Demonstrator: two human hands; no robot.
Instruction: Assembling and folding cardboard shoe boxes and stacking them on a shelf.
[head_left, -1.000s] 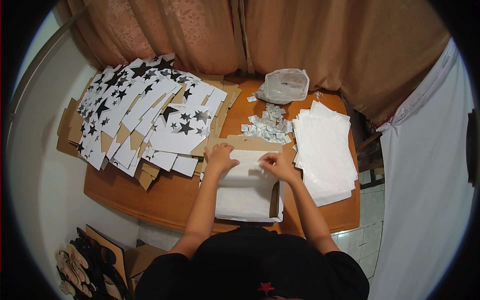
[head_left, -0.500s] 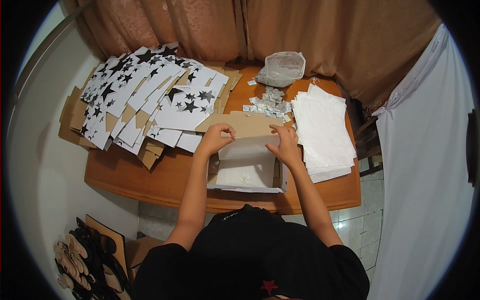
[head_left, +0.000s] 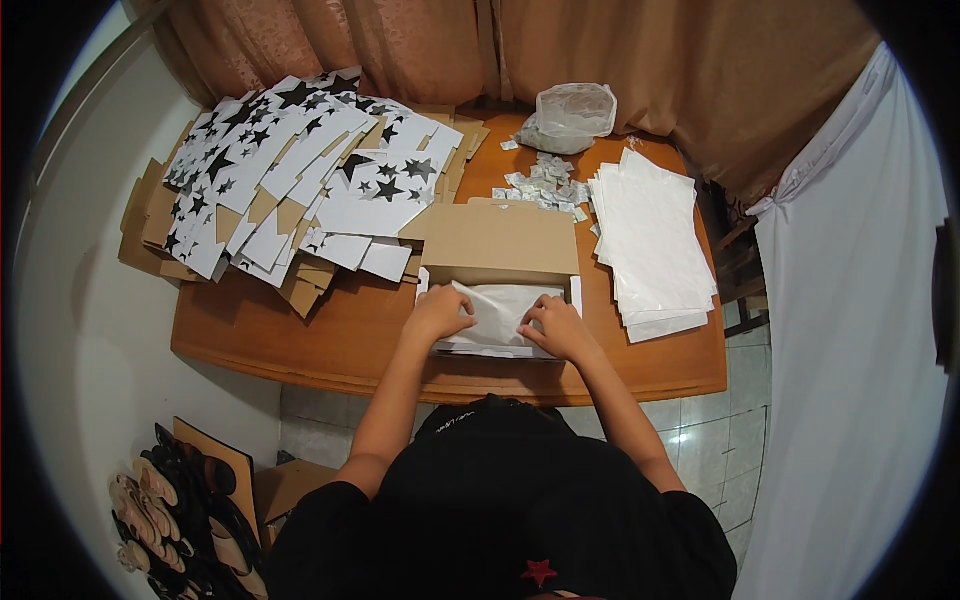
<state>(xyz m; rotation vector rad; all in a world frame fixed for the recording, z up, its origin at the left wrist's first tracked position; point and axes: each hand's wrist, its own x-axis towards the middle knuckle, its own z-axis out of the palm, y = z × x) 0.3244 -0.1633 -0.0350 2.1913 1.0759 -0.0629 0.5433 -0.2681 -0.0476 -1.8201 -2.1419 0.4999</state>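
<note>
An open cardboard box (head_left: pixel 500 240) stands at the table's near edge, its brown lid raised on the far side. Inside it lies a thin white sheet of paper (head_left: pixel 495 312), folded over toward me and covering the box's floor. My left hand (head_left: pixel 440 312) is closed on the sheet's edge at the left, with fingers and thumb pinched. At the right, my right hand (head_left: pixel 556 328) pinches the same sheet near the box's front wall. Whatever lies beneath the sheet is hidden.
Flat star-printed cardboard boxes (head_left: pixel 300 180) are heaped on the left of the wooden table (head_left: pixel 300 350). Small white packets (head_left: pixel 545 185) lie behind the box, by a translucent plastic bag (head_left: pixel 570 115). White paper sheets (head_left: pixel 655 245) are stacked at right. Shoes (head_left: pixel 165 510) sit lower left.
Both hands have come nearer to me, bringing the paper's far edge down over the box's inside. The small packet seen in the box is now covered. The lid shows more fully.
</note>
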